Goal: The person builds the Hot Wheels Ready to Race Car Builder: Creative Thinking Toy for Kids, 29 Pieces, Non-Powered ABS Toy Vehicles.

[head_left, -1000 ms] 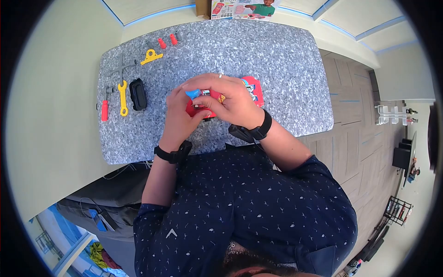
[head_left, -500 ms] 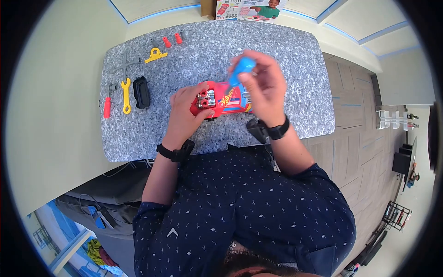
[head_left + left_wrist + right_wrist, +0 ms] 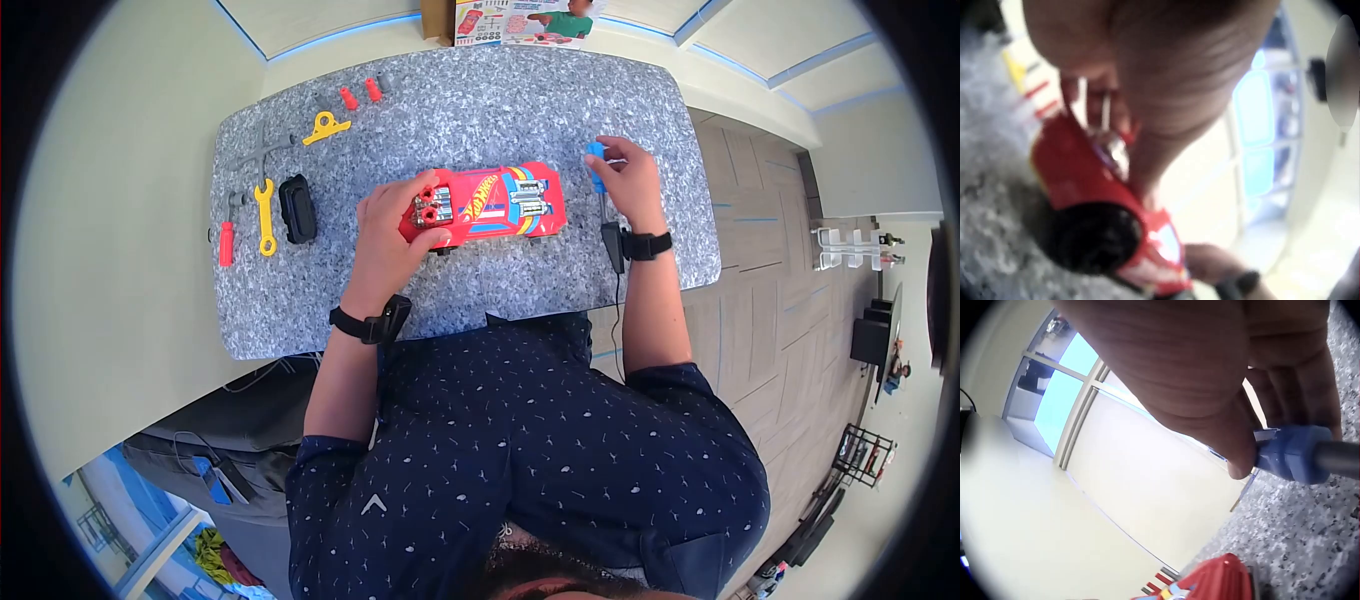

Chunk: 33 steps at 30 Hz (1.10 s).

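A red toy car (image 3: 490, 205) with a yellow logo stands on the speckled table. My left hand (image 3: 392, 235) grips its left end, thumb on the near side and fingers on the far side; in the left wrist view a black wheel (image 3: 1092, 237) shows beneath the red body (image 3: 1079, 162). To the right of the car, my right hand (image 3: 630, 185) pinches the blue handle (image 3: 597, 168) of a tool with a grey shaft. The right wrist view shows the blue handle (image 3: 1294, 453) between thumb and fingers, low over the tabletop.
On the table's left lie a yellow wrench (image 3: 265, 217), a black tray-like part (image 3: 298, 208), a red-handled tool (image 3: 227, 243), a grey cross-shaped tool (image 3: 264, 150), a yellow part (image 3: 325, 128) and small red pieces (image 3: 373, 90). A printed box (image 3: 525, 22) stands beyond the far edge.
My right hand has moved from over the car to its right with the blue-handled tool, uncovering the car's top. My left hand has stayed at the car's left end.
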Each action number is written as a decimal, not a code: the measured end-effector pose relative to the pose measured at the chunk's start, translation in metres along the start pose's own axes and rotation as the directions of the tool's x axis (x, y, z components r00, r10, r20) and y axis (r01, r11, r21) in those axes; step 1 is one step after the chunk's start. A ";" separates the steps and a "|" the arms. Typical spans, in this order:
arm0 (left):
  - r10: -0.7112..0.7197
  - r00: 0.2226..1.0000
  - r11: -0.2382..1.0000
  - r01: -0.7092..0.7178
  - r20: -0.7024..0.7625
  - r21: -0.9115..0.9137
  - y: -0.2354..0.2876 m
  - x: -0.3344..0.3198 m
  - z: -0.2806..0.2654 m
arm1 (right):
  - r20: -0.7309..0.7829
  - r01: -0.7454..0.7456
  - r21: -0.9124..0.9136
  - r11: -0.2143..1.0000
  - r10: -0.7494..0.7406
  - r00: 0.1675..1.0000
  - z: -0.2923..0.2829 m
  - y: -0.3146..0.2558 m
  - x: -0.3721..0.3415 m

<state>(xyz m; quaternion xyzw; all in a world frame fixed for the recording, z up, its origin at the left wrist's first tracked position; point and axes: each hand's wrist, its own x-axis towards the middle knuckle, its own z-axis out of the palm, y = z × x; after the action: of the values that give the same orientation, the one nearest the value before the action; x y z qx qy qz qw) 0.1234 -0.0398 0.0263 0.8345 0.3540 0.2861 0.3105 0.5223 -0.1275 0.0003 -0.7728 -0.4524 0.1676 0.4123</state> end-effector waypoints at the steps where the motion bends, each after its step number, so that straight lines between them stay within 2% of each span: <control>1: 0.004 1.000 1.000 -0.004 0.001 0.002 -0.001 0.001 -0.001 | 0.008 -0.003 -0.054 0.999 0.003 1.000 0.005 -0.003 0.006; 3: 0.006 1.000 1.000 -0.006 0.000 0.009 -0.001 0.002 -0.002 | 0.036 -0.062 -0.110 0.992 0.066 0.997 0.010 -0.008 0.012; 6: 0.006 1.000 1.000 -0.005 -0.005 0.022 -0.003 0.003 -0.003 | 0.103 -0.130 -0.069 0.989 0.136 0.985 0.027 -0.013 0.024; 7: 0.005 1.000 1.000 -0.005 -0.006 0.027 -0.003 0.003 -0.003 | 0.104 -0.039 -0.118 0.992 0.051 0.993 0.033 -0.015 0.027; 10: 0.006 1.000 0.999 -0.006 -0.006 0.039 -0.004 0.002 -0.003 | 0.163 -0.101 -0.102 0.990 0.116 0.980 0.037 -0.024 0.029; 16: 0.005 1.000 0.999 -0.005 -0.003 0.044 -0.003 0.002 -0.004 | 0.180 -0.108 -0.021 0.994 0.110 0.977 0.036 -0.020 0.029; 33: 0.013 1.000 0.999 -0.013 0.000 0.050 -0.004 0.002 -0.004 | 0.190 -0.112 -0.032 0.993 0.116 0.975 0.034 -0.019 0.029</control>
<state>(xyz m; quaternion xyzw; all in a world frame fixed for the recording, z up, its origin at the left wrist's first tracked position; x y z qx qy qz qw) 0.1203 -0.0348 0.0270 0.8444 0.3555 0.2793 0.2875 0.5059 -0.0816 -0.0022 -0.7822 -0.4467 0.2598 0.3481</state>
